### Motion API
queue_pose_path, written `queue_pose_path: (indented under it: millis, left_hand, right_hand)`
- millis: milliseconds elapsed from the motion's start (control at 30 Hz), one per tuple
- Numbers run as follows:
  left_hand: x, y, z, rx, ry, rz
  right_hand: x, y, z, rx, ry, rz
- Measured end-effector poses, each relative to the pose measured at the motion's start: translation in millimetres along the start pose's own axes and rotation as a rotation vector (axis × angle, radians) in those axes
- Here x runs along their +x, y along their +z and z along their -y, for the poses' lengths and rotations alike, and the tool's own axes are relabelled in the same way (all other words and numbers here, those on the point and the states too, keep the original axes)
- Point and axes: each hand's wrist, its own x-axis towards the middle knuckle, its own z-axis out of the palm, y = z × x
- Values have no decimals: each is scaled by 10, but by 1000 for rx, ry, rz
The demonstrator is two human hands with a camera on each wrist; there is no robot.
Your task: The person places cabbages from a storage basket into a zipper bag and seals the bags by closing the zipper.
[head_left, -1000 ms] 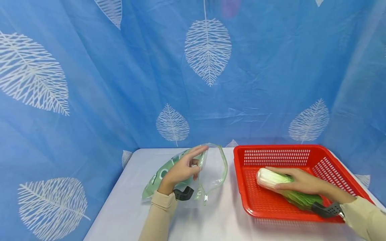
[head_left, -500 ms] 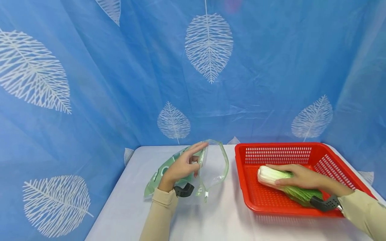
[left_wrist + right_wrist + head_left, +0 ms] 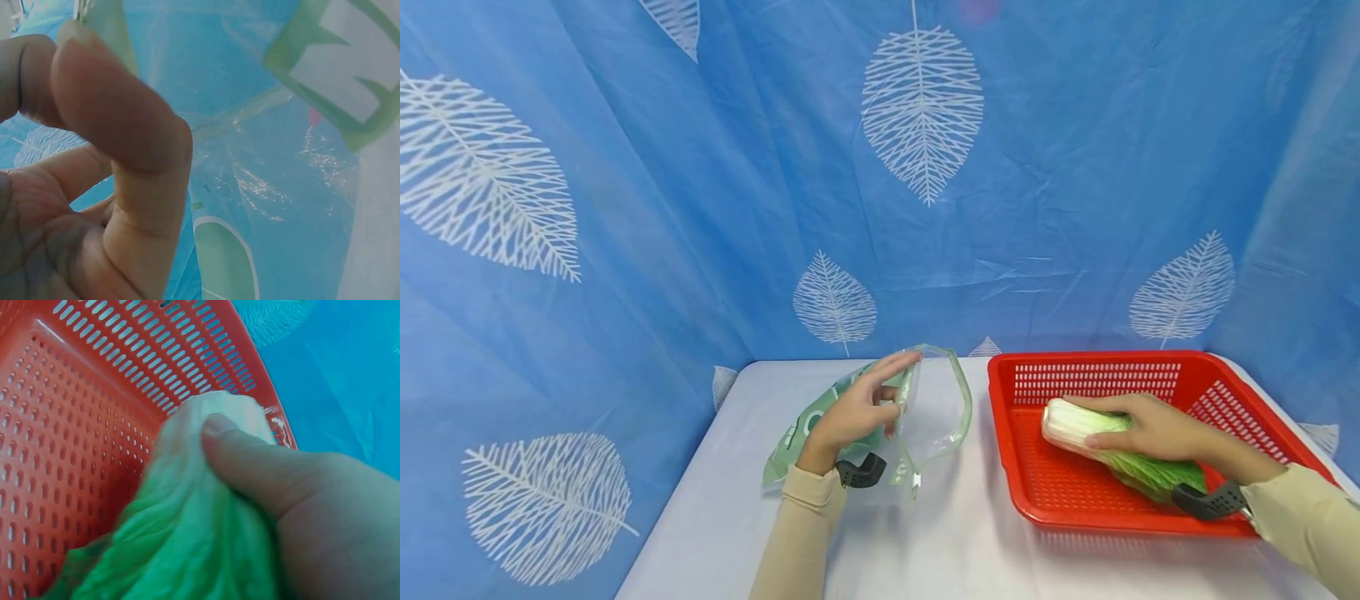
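Observation:
My right hand point(image 3: 1161, 429) grips a Chinese cabbage point(image 3: 1067, 423) over the red basket point(image 3: 996, 433), fingers over the far side and thumb on the near side. The cabbage's white stalk end points left, and its green leaves trail back toward the wrist. In the right wrist view the thumb lies along the pale stalk point(image 3: 187, 425). My left hand point(image 3: 853, 417) pinches the rim of a clear and green zip bag point(image 3: 958, 392), index finger extended along it. The bag's mouth gapes toward the basket, with a white slider at its near corner. The left wrist view shows the thumb and finger at the bag's edge point(image 3: 112, 31).
The basket has slotted walls and stands on the right of a white-covered table point(image 3: 940, 550). A blue curtain point(image 3: 730, 208) with white leaf prints hangs behind and at the left. Both wrists wear black straps.
My right hand has raised the cabbage slightly within the basket. The left hand keeps its pinch on the bag. The whole head view has shifted a little.

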Motion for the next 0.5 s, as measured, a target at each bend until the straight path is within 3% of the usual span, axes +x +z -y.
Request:
queue_pose_path:
  millis: [233,500]
  left_hand:
    - [5,-14,13,-4,-4,-1]
    - [18,-23,38,0,5,3]
  right_hand:
    - [61,-46,102,-13,-23,-76]
    - [154,-145,317,-8,-99,-91]
